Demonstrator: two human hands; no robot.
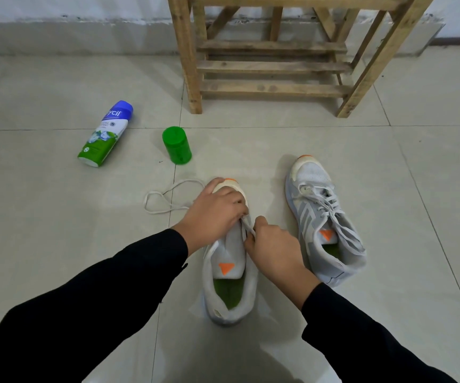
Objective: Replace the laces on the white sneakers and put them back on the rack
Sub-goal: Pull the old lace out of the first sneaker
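Your sneaker (230,254) stands on the floor (57,217) straight in front of you, heel toward you and toe pointing away at the rack (270,67). Its long axis runs from you to the rack, and the eyelet rows run the same way.

Both hands meet at the far end of the tongue. Your left hand (217,208) lies over the forefoot with its fingers (237,201) curled down to the eyelets. Your right hand (276,247) comes in from the near right, and its fingers (260,221) are clenched on a short strand of the lace (168,195). That strand runs tight between the 2 hands, so I judge that your left fingers pinch it too, though their tips are hidden.

The rest of the lace trails out from under your left hand and loops on the floor to the left of the toe. All the slack is therefore on the left, and a pull to the right draws it across the tongue. Only the farthest eyelets seem to carry lace, and the rows nearer you look bare. Whether the strand is going in or coming out, I cannot tell.

The right hand is nearer the open rows and the left is nearer the slack. Feed with the left and draw with the right.

The other sneaker (325,217) stands laced just to the right, toe also away. A bottle (105,134) lies and a jar (177,146) stands well to the left.
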